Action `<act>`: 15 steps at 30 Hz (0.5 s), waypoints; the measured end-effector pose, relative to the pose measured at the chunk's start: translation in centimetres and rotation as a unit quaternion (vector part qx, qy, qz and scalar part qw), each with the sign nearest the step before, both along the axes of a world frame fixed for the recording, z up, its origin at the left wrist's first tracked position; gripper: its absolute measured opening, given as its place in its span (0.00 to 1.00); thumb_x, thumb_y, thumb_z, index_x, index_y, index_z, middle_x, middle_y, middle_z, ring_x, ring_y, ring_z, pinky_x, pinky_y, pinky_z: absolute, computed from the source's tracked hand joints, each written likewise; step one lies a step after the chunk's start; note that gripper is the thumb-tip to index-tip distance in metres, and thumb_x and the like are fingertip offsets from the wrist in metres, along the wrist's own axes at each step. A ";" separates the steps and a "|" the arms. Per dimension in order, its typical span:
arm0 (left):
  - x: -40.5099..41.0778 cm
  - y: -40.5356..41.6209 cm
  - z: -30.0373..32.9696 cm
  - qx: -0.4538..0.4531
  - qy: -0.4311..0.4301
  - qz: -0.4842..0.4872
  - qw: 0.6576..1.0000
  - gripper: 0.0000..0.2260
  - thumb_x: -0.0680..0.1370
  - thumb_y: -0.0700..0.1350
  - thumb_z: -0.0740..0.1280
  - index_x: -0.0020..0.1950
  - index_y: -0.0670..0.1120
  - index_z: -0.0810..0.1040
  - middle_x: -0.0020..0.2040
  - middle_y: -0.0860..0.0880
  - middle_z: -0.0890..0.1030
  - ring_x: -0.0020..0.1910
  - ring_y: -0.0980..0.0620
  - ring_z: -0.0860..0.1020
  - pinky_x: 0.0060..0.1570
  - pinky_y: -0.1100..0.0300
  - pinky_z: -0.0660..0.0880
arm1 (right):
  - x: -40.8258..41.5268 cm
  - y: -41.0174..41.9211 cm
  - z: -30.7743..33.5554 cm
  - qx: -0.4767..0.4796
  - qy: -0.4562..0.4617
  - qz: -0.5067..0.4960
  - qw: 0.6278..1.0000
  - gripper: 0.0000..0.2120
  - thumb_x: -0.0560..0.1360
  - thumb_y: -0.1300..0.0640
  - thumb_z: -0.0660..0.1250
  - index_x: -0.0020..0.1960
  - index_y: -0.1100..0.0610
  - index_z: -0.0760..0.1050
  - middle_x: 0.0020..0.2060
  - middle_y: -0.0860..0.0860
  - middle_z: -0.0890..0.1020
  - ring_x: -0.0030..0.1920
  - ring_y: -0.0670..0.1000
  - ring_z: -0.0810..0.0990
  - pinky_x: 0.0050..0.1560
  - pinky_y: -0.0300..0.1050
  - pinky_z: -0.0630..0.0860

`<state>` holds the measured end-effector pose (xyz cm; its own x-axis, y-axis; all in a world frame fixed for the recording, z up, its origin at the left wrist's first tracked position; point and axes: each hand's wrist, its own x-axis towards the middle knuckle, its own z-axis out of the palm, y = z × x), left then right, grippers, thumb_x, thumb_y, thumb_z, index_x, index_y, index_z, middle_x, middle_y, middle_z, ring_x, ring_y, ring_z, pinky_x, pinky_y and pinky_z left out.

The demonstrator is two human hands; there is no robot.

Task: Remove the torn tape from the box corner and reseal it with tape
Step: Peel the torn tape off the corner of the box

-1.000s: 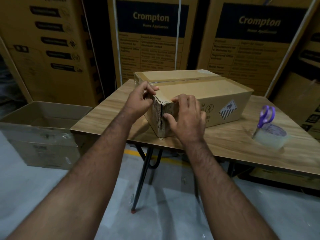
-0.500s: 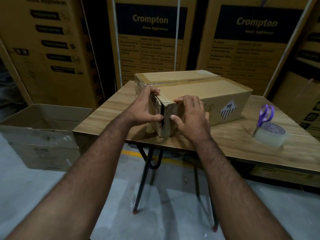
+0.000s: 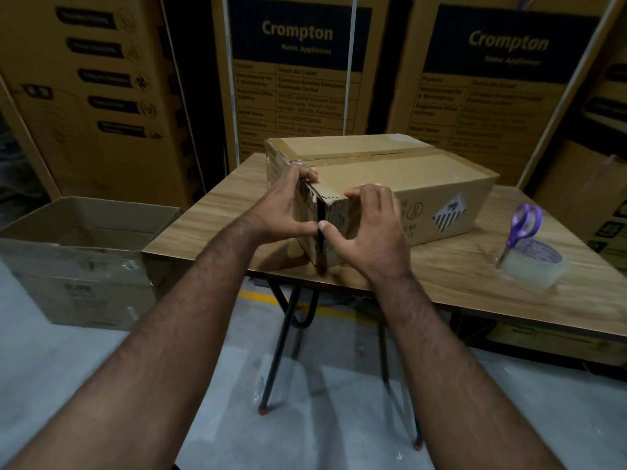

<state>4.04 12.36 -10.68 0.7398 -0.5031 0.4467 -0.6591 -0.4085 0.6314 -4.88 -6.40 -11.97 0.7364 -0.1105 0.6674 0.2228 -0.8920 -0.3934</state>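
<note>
While both hands (image 3: 325,218) clasp it, the box corner (image 3: 324,201) gapes.

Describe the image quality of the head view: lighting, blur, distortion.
Head view: dim warm light, the box corner and the gap between the stacked cartons in deep shadow; a soft sheen on the tape roll and the table top; wide-angle bending bows the cartons' edges and stretches the forearms; slight softness on the left hand, right hand and the printed text.

Two hands (image 3: 285,212) (image 3: 369,228), one sealed box (image 3: 407,174), one tape roll (image 3: 532,266), one scissors (image 3: 524,222), one open carton (image 3: 84,245).
</note>
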 end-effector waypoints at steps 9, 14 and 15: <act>0.1 0.3 0.5 0.058 -0.010 0.012 0.998 0.46 0.62 0.60 0.77 0.75 0.50 0.61 0.74 0.48 0.64 0.75 0.48 0.64 0.76 0.43 0.65 | 0.4 0.7 -0.7 -0.016 -0.020 -0.026 0.999 0.27 0.71 0.38 0.69 0.65 0.49 0.68 0.64 0.51 0.72 0.71 0.55 0.68 0.51 0.58 0.84; -0.3 0.3 1.0 0.105 -0.044 0.029 0.993 0.45 0.60 0.65 0.78 0.74 0.55 0.66 0.74 0.51 0.66 0.75 0.51 0.64 0.75 0.41 0.65 | 0.1 -2.2 0.1 -0.014 -0.008 0.009 1.000 0.20 0.74 0.52 0.69 0.64 0.48 0.70 0.62 0.49 0.72 0.63 0.49 0.70 0.50 0.44 0.77; -0.6 0.1 1.1 0.114 -0.048 0.034 0.992 0.45 0.61 0.65 0.79 0.74 0.56 0.66 0.75 0.52 0.66 0.75 0.52 0.63 0.75 0.40 0.64 | 0.1 -2.7 0.3 -0.012 -0.005 0.006 1.000 0.19 0.74 0.56 0.68 0.64 0.49 0.70 0.63 0.49 0.72 0.63 0.48 0.70 0.53 0.45 0.77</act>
<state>3.45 12.47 -9.59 0.7348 -0.5505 0.3962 -0.6779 -0.5789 0.4531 -4.79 -9.13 -11.71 0.7314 -0.0849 0.6766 0.2376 -0.8983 -0.3696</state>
